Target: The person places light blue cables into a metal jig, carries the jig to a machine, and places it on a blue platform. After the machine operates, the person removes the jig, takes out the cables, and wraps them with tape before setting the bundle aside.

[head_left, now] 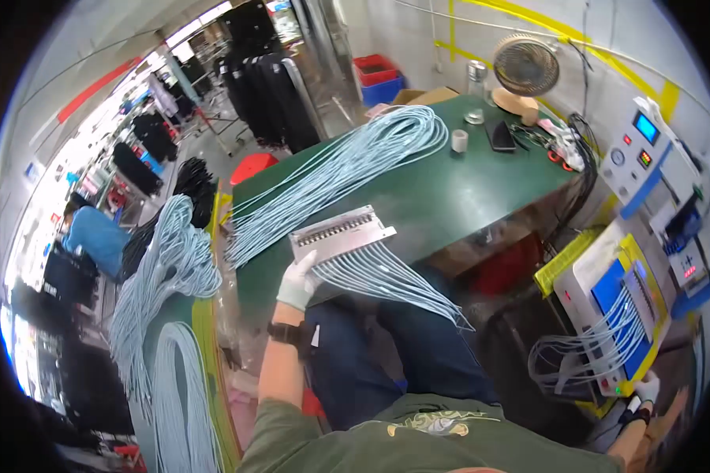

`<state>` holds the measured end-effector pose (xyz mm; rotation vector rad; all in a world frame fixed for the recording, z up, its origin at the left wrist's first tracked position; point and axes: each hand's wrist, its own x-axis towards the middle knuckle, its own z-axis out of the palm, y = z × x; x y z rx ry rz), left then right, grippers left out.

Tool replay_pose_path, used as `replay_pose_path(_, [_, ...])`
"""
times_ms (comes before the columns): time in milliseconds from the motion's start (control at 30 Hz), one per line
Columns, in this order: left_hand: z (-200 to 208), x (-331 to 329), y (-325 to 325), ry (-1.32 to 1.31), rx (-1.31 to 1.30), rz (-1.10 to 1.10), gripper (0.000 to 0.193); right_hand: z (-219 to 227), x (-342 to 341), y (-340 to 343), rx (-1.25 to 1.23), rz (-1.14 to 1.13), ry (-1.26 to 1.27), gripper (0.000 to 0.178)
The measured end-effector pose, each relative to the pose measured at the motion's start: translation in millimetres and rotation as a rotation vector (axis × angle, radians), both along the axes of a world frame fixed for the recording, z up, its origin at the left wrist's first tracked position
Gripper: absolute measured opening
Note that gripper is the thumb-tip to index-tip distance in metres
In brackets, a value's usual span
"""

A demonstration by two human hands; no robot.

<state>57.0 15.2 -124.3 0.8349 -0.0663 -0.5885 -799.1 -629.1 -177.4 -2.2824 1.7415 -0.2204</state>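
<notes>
My gloved left hand (298,284) grips the near left corner of a metal cord-holding fixture (344,231), a flat plate with a row of slots. Light-blue cords (394,280) fan out from the fixture's near edge and hang over my lap. At the far lower right, my gloved right hand (647,388) is at the lower corner of a bench machine (584,315), close to a small green-lit button (625,389). Its fingers are too small to make out. A second slotted fixture (644,292) sits on the machine's blue plate, with light-blue cords looping from it.
A long bundle of light-blue cords (339,173) lies on the green table (402,185). More bundles (166,276) hang over a side bench at left. A fan (526,67), a phone (500,135) and a tape roll (459,141) stand at the back. A control box (647,158) rises at right.
</notes>
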Motion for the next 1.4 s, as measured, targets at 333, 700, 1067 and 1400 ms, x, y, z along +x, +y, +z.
replay_pose_path(333, [31.5, -36.7, -1.9, -0.482, 0.884, 0.036, 0.072, 159.9, 538.4, 123.4, 0.448, 0.604, -0.875, 0.025])
replay_pose_path(700, [33.7, -51.3, 2.1, -0.651, 1.437, 0.041, 0.070, 106.8, 850.0, 315.4, 0.740, 1.008, -0.045, 0.038])
replay_pose_path(1067, [60.1, -60.4, -6.0, -0.647, 1.354, -0.093, 0.090, 124.1, 815.7, 297.5, 0.825, 0.872, -0.388, 0.028])
replay_pose_path(1400, [74.7, -57.1, 25.3, -0.785, 0.406, 0.782, 0.087, 190.5, 712.3, 413.0, 1.337, 1.543, -0.854, 0.055])
